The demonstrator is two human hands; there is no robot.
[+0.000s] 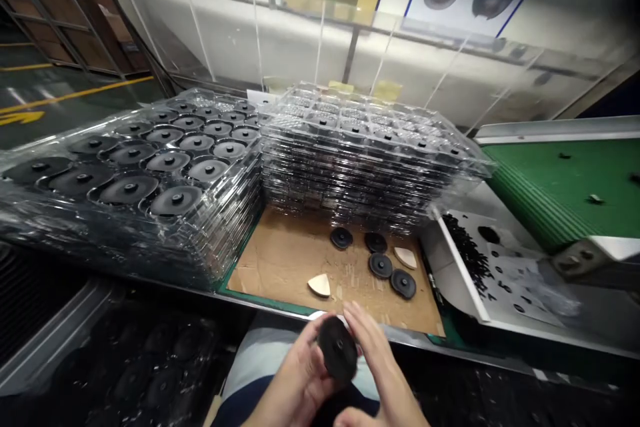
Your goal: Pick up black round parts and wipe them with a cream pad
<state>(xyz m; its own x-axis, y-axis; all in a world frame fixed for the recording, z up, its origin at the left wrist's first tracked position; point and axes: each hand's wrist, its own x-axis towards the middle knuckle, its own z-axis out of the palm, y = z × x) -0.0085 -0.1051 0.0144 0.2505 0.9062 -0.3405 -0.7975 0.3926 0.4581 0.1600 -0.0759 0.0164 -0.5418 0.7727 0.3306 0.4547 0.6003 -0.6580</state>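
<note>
Both my hands are held over my lap, just past the bench edge. My left hand [295, 373] grips a round black disc [338, 348] from the left, and the fingers of my right hand [375, 360] press on its right rim. Beyond them, on a brown cardboard mat [280, 267], lie several similar black discs [381, 265] and a cream wedge-shaped piece [319, 285]. A second cream wedge [405, 257] sits among the discs. The hands touch nothing on the mat.
Tall stacks of clear plastic trays stand behind the mat, the left stack [170, 167] holding black discs in round pockets, with the right stack [360, 147] beside it. To the right are a white bin of small black parts [467, 253] and a green conveyor belt [560, 180].
</note>
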